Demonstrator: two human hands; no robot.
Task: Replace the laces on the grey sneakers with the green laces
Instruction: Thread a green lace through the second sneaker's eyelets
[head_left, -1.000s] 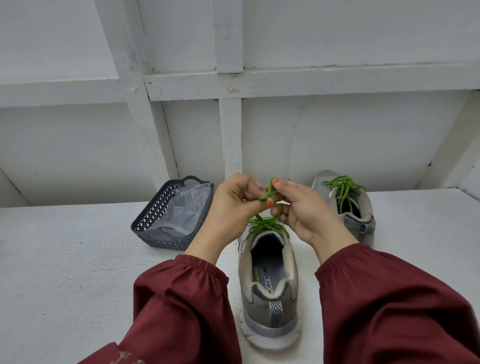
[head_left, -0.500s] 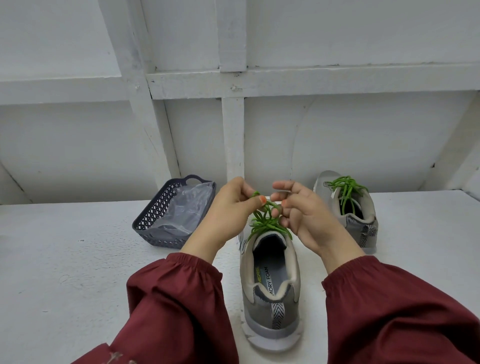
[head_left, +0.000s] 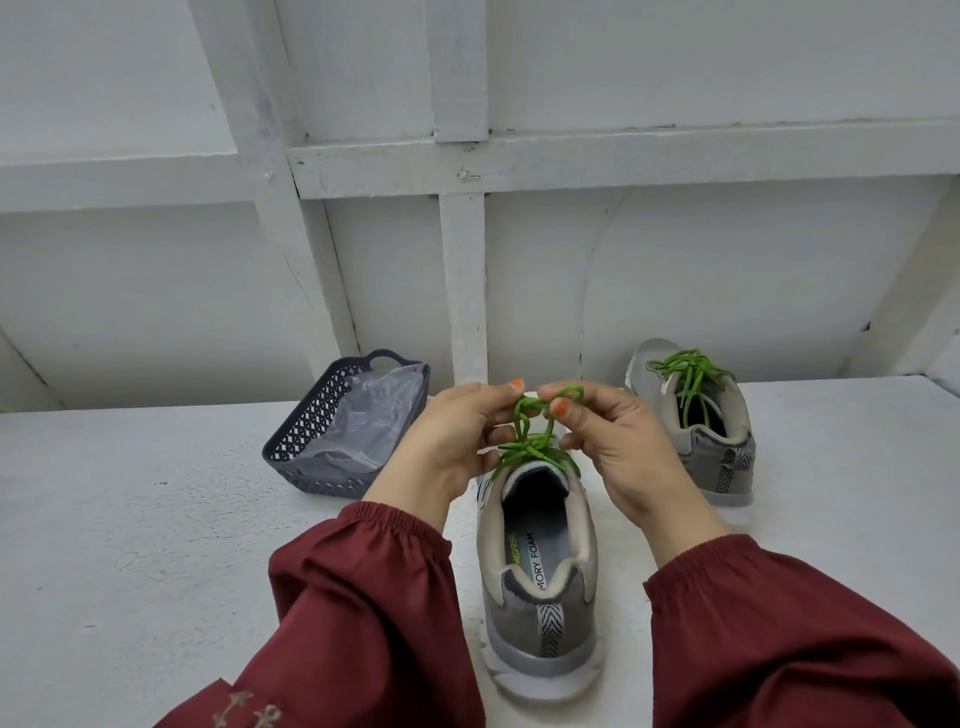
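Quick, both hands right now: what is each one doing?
Left hand: pinching a loop of the green lace above the near sneaker.
Right hand: pinching the other loop of the same lace.

1. Near sneaker (head_left: 540, 597): matt grey cloth upper, woven heel tab, smooth pale sole.
2. Green laces (head_left: 535, 447): matt round cord.
3. Basket (head_left: 311, 436): dark perforated plastic, holding a glossy clear plastic bag (head_left: 371, 421).
4. Tabletop (head_left: 156, 545): rough, matt white paint.
5. Sleeves (head_left: 363, 613): matt maroon cloth.
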